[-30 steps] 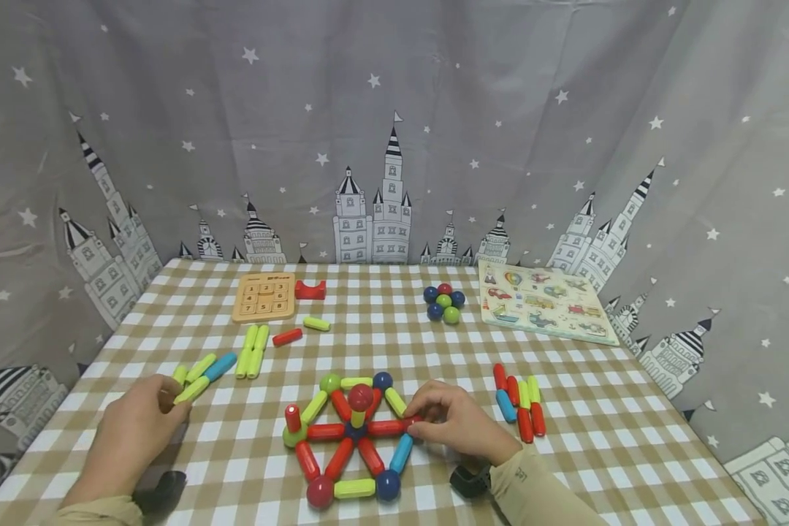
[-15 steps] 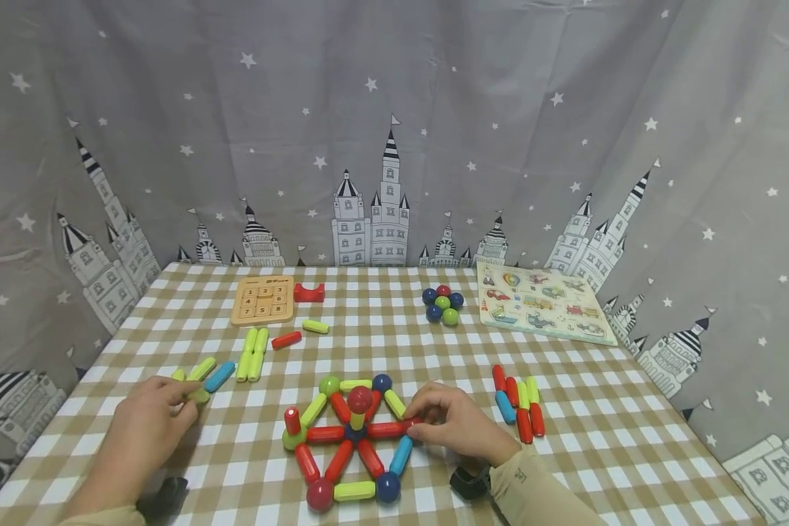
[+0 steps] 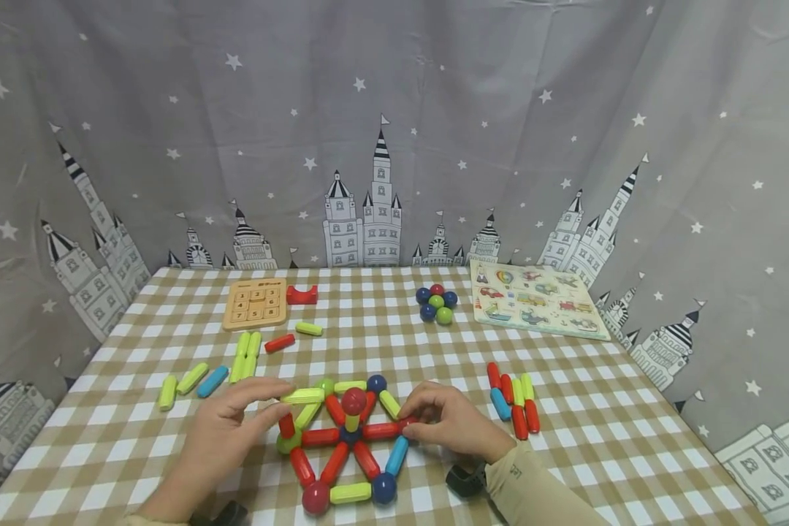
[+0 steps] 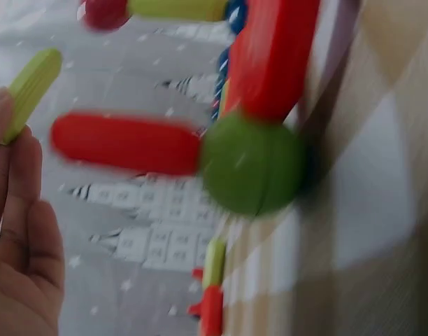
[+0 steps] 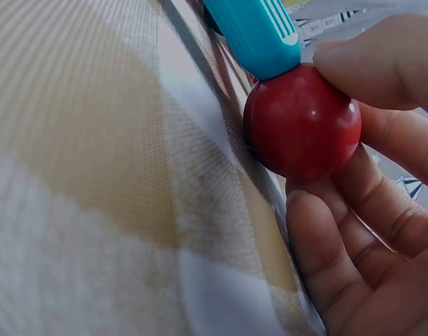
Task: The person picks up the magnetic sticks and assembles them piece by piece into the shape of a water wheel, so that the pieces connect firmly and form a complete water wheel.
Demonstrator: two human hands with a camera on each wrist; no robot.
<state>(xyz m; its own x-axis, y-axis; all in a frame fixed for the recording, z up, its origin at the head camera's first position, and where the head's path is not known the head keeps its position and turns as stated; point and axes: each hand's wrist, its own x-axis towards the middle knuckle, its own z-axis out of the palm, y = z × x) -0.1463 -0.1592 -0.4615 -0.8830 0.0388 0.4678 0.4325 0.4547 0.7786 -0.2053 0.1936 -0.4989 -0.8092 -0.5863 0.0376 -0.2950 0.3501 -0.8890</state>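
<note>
My left hand (image 3: 226,431) pinches a yellow-green magnetic rod (image 3: 305,396) between thumb and fingers. In the left wrist view that rod is raised, apart from the end of a red rod (image 4: 126,143) that stands on a green ball (image 4: 252,164). This green ball is the left corner of a flat six-spoked frame of rods and balls. A short yellow rod topped by a red ball (image 3: 353,401) rises from its dark blue hub (image 3: 351,436). At the frame's right corner my right hand (image 3: 459,424) grips another red ball (image 5: 305,122), to which a light blue rod (image 5: 259,35) is joined.
Loose rods lie at the left, including a blue rod (image 3: 212,381), and a rod group (image 3: 518,416) lies at the right. Further back are a number puzzle (image 3: 255,304), a red arched block (image 3: 302,295), a cluster of balls (image 3: 437,300) and a picture board (image 3: 538,299).
My left hand has picked up a yellow-green rod from the left pile and carried it rightward to above the upright red rod. The right hand stays on its red ball.
</note>
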